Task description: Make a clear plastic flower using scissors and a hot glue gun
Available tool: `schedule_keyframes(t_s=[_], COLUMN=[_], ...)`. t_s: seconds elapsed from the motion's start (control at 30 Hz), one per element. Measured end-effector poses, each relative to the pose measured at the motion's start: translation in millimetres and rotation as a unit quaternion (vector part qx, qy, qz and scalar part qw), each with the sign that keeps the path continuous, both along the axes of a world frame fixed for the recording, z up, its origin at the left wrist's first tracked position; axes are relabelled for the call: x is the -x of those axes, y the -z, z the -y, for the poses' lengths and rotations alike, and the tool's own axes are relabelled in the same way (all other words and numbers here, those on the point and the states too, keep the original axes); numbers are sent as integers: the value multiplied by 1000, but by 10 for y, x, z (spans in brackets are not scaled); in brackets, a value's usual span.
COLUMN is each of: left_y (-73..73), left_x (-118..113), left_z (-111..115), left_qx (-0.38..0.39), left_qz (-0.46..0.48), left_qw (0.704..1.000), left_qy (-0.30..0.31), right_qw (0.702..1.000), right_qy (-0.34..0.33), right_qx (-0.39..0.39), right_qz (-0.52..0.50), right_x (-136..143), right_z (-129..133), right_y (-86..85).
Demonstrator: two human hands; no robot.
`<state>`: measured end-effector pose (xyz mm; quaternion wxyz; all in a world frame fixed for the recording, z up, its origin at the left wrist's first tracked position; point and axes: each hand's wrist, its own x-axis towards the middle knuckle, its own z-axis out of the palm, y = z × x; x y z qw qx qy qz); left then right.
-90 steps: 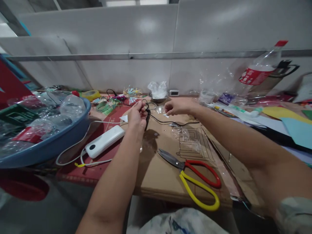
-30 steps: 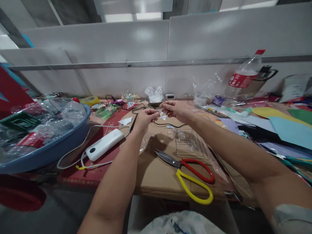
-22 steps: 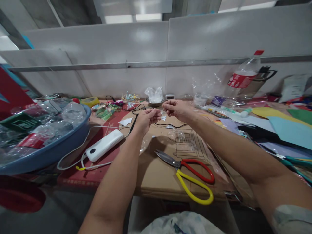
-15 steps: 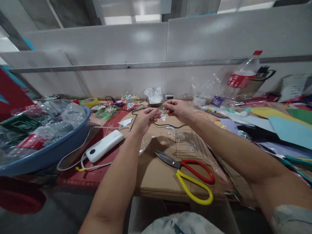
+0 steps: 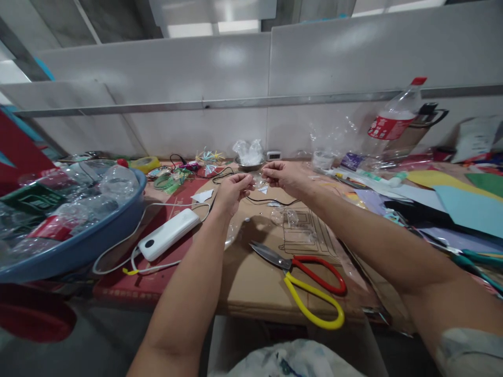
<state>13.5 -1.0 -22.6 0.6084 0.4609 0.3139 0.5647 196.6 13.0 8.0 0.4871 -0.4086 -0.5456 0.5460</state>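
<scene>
My left hand (image 5: 234,192) and my right hand (image 5: 283,175) are raised close together over the cardboard (image 5: 251,283), thumb and fingers of each pinched. Between the fingertips shows a small piece of clear plastic (image 5: 258,181), hard to make out against the background. Below them lie scissors (image 5: 281,260) with one red and one yellow handle, blades pointing away to the left. Curved scraps of clear plastic (image 5: 290,218) rest on the cardboard beyond the scissors.
On the left, a blue basin (image 5: 135,207) holds clear plastic bottles; a white power bank (image 5: 168,235) with a cable lies beside it. A metal bowl (image 5: 251,166) with white plastic stands at the back. To the right are a large bottle (image 5: 393,123) and coloured sheets (image 5: 467,207).
My left hand has shifted slightly left and my fingertips are a little further apart, with clear plastic showing between them. The scissors have stayed in place.
</scene>
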Motion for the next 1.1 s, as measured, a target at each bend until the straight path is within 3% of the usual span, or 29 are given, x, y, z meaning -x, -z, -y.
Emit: schedule_keyframes(t_s=[0.17, 0.23, 0.37, 0.5, 0.6, 0.73, 0.9, 1.0, 1.1], left_y=[-6, -20, -58, -90, -106, -103, -96, -99, -93], left_x=[14, 49, 124, 132, 115, 97, 48, 22, -4], left_z=[-13, -40, -95, -92, -60, -34, -15, 1, 15], left_qx=[7, 21, 57, 103, 116, 79, 49, 47, 49], left_qz=[-12, 24, 124, 177, 184, 182, 173, 161, 155], left_qw=[1000, 997, 982, 975, 973, 978, 982, 985, 986], left_qy=[-27, -77, -127, -91, -76, -63, -51, -49, -42], right_qw=[998, 986, 903, 843, 799, 759, 745, 762, 792], right_qy=[27, 33, -64, -150, -173, -182, -149, -97, -5], right_qx=[-12, -48, -135, -177, -190, -205, -234, -255, -276], right_qz=[49, 158, 403, 486, 543, 590, 607, 587, 545], right_x=[45, 85, 243, 449, 535, 550, 554, 493, 311], right_z=[65, 113, 250, 342, 333, 300, 332, 356, 407], right_y=[9, 58, 247, 421, 476, 507, 570, 538, 432])
